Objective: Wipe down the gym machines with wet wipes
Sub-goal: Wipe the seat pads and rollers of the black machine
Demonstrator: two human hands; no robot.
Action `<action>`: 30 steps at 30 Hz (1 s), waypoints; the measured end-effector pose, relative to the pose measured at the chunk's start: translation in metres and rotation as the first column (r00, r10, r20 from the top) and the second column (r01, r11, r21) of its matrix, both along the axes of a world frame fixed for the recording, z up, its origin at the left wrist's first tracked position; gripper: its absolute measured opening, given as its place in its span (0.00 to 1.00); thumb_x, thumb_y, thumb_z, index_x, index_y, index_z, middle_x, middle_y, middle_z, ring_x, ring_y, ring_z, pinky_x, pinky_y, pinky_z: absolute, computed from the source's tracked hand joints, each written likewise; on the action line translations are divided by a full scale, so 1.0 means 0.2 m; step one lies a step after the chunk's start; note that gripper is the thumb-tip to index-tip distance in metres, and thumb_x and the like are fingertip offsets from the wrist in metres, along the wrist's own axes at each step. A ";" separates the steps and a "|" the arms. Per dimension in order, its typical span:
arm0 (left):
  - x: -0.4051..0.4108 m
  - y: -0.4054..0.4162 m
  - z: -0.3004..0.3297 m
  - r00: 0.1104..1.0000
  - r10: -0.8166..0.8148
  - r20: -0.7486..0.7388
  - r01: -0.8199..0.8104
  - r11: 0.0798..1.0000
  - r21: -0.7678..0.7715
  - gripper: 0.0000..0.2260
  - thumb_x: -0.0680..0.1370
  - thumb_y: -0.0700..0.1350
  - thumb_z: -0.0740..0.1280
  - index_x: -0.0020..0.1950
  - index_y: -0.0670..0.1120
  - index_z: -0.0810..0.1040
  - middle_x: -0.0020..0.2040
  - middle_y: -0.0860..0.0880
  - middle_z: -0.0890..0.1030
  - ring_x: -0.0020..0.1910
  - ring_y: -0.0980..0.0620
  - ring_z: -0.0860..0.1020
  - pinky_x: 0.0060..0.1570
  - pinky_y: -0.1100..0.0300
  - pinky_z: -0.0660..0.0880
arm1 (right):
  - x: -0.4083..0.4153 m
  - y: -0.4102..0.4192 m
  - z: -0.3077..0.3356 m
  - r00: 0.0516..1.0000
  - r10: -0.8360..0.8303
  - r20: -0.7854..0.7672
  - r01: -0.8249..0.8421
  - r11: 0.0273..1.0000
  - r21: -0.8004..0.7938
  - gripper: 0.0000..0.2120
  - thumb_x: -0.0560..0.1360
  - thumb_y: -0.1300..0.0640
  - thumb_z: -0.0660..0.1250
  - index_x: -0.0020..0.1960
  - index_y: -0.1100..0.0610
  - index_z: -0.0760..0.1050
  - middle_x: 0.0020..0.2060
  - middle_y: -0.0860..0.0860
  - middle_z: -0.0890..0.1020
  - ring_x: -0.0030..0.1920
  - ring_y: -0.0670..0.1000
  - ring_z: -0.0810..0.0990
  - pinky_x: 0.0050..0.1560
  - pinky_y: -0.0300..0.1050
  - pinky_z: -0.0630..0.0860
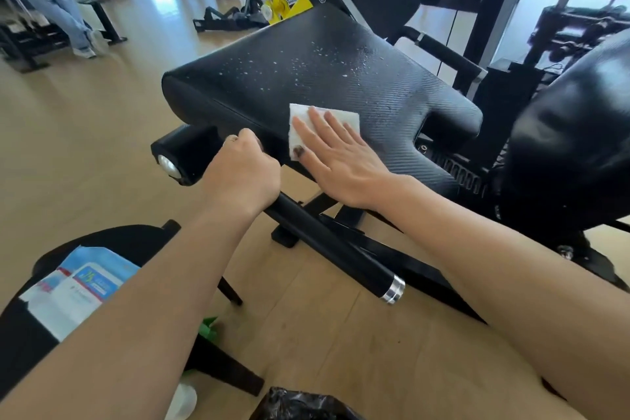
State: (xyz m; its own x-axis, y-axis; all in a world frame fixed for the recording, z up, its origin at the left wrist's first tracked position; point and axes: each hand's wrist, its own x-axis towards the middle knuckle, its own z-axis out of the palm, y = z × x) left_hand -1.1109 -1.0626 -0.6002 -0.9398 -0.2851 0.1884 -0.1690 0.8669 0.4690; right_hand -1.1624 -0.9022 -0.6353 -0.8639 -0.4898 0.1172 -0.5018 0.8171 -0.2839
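White wet wipe [324,126] — square, flat on black droplet-speckled pad [306,78].

1 view only: head-worn camera, wide-angle, looking forward and down from above person's forearms. Close on black pad [306,78] filling centre; gym floor [102,119] and other machines recede toward top left.
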 end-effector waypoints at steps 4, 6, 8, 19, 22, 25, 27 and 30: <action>0.00 -0.03 -0.02 0.999 -0.023 -0.023 0.024 0.998 0.065 0.14 0.82 0.43 0.60 0.67 0.45 0.69 0.59 0.46 0.75 0.50 0.50 0.73 0.45 0.54 0.69 | 0.05 0.07 -0.03 0.988 0.114 -0.100 -0.109 0.992 0.057 0.28 0.85 0.37 0.40 0.83 0.40 0.40 0.83 0.47 0.40 0.82 0.49 0.36 0.81 0.49 0.37; 0.00 -0.04 -0.02 0.999 -0.033 -0.029 0.035 0.997 0.066 0.18 0.82 0.41 0.60 0.72 0.46 0.66 0.66 0.46 0.73 0.55 0.47 0.75 0.48 0.53 0.72 | 0.15 0.21 -0.09 0.979 0.144 -0.147 -0.129 0.986 0.104 0.28 0.84 0.36 0.40 0.83 0.38 0.42 0.83 0.46 0.41 0.82 0.49 0.35 0.81 0.49 0.37; 0.00 -0.03 -0.02 0.999 -0.042 -0.012 0.043 0.996 0.074 0.23 0.82 0.40 0.59 0.77 0.47 0.64 0.72 0.47 0.70 0.63 0.45 0.74 0.53 0.53 0.71 | 0.24 0.36 -0.16 0.977 0.141 -0.160 -0.112 0.977 0.180 0.27 0.84 0.37 0.40 0.83 0.38 0.43 0.83 0.45 0.39 0.81 0.49 0.34 0.82 0.52 0.40; 0.01 -0.02 0.00 1.000 -0.021 0.002 0.021 0.992 0.124 0.24 0.80 0.37 0.60 0.76 0.47 0.66 0.70 0.47 0.74 0.66 0.46 0.73 0.57 0.54 0.70 | -0.11 -0.10 -0.05 0.887 0.292 -0.357 -0.201 0.941 0.271 0.29 0.84 0.42 0.50 0.83 0.48 0.53 0.83 0.51 0.50 0.82 0.59 0.50 0.81 0.59 0.53; 0.02 -0.02 0.00 1.000 -0.002 0.023 0.000 0.993 0.120 0.26 0.80 0.37 0.59 0.79 0.45 0.62 0.73 0.45 0.70 0.68 0.44 0.71 0.56 0.54 0.69 | -0.05 0.02 -0.11 0.889 0.282 -0.360 -0.186 0.942 0.280 0.30 0.84 0.43 0.50 0.84 0.49 0.50 0.84 0.50 0.48 0.83 0.57 0.48 0.81 0.59 0.53; 0.04 0.00 0.00 1.000 0.014 0.026 -0.017 0.995 0.097 0.26 0.81 0.37 0.58 0.79 0.44 0.59 0.76 0.45 0.66 0.70 0.43 0.69 0.54 0.57 0.66 | 0.15 0.35 -0.25 0.899 0.237 -0.369 -0.121 0.943 0.309 0.30 0.85 0.45 0.50 0.84 0.50 0.48 0.84 0.49 0.44 0.83 0.55 0.44 0.81 0.58 0.53; 0.05 0.00 0.00 1.000 0.013 0.021 -0.015 0.997 0.076 0.25 0.81 0.37 0.58 0.79 0.44 0.60 0.76 0.45 0.66 0.70 0.43 0.70 0.54 0.56 0.67 | 0.28 0.56 -0.34 0.904 0.217 -0.369 -0.084 0.935 0.344 0.29 0.85 0.47 0.52 0.84 0.51 0.50 0.84 0.51 0.45 0.83 0.56 0.44 0.80 0.60 0.55; 0.04 0.02 0.01 1.000 0.012 0.024 -0.014 0.997 0.073 0.26 0.81 0.37 0.58 0.79 0.45 0.62 0.75 0.45 0.68 0.69 0.43 0.71 0.57 0.54 0.70 | 0.31 0.66 -0.35 0.895 0.242 -0.374 -0.107 0.931 0.348 0.29 0.84 0.49 0.54 0.83 0.53 0.55 0.83 0.53 0.51 0.83 0.57 0.48 0.79 0.61 0.58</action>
State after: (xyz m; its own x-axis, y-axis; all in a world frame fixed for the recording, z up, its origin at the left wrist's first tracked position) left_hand -1.1027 -1.0591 -0.5991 -0.9399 -0.3094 0.1442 -0.1918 0.8281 0.5268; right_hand -1.0996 -0.7698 -0.7062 -0.6705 -0.6975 0.2528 -0.6593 0.7164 0.2282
